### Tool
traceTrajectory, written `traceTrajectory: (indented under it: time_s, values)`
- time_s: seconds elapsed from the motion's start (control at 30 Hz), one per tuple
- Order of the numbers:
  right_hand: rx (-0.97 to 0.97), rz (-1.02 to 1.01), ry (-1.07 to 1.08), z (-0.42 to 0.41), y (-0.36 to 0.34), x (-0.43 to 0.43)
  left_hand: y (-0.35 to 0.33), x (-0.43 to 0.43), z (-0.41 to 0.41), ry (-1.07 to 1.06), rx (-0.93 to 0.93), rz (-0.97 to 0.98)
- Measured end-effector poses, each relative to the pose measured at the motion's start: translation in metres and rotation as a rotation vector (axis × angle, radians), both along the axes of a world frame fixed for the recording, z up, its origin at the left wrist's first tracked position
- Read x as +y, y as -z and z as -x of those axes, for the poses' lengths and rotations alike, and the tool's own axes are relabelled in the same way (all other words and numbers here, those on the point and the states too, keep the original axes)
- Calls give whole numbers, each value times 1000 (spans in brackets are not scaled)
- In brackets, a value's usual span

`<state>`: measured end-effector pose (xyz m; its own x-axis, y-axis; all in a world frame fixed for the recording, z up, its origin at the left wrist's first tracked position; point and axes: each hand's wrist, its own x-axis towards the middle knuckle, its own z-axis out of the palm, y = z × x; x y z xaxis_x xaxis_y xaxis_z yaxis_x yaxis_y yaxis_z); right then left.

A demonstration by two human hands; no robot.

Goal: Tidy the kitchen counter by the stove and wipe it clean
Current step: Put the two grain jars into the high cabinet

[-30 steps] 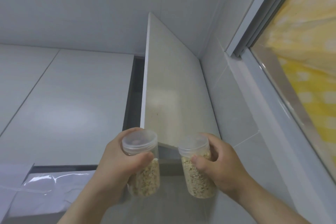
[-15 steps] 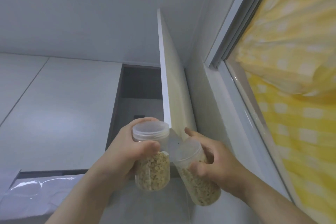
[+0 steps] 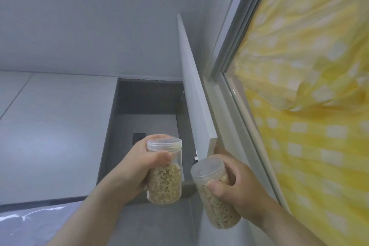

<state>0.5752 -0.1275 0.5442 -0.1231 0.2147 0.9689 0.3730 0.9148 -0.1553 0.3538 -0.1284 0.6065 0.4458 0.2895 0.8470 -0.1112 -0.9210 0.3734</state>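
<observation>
I am looking up at an overhead wall cabinet. My left hand [image 3: 137, 168] grips a clear plastic jar of tan flakes [image 3: 164, 173], held upright with its lid on, in front of the cabinet opening [image 3: 143, 124]. My right hand [image 3: 237, 187] grips a second, similar jar [image 3: 215, 195], tilted to the left. Its fingertips touch the lower corner of the open cabinet door [image 3: 196, 94], which stands swung out edge-on. The cabinet interior is dark grey and shows nothing stored inside.
Closed white cabinet fronts [image 3: 56, 130] run to the left. A window frame [image 3: 235, 86] with a yellow checked curtain [image 3: 309, 86] fills the right side. Shiny plastic film [image 3: 26, 217] lies at lower left. The ceiling is above.
The cabinet door has swung from nearly shut to wide open, pushed by my right hand's fingers while holding the jar. The inside of the cabinet has come into view. Both jars stay gripped.
</observation>
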Motion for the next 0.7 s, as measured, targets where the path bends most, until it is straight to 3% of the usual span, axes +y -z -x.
traceTrajectory:
  time_s: [0.33, 0.5, 0.63, 0.7]
  values:
    - [242, -55, 48, -9, -4, -2, 3, 12, 15, -94, -91, 39]
    - [293, -59, 97, -11, -4, -2, 0, 8, 11, -58, -96, 36]
    - [315, -103, 287, 5, 12, 11, 15, 14, 19, -103, -115, 54]
    - [293, -92, 249, 10, 21, 12, 21, 18, 19, -120, -100, 62]
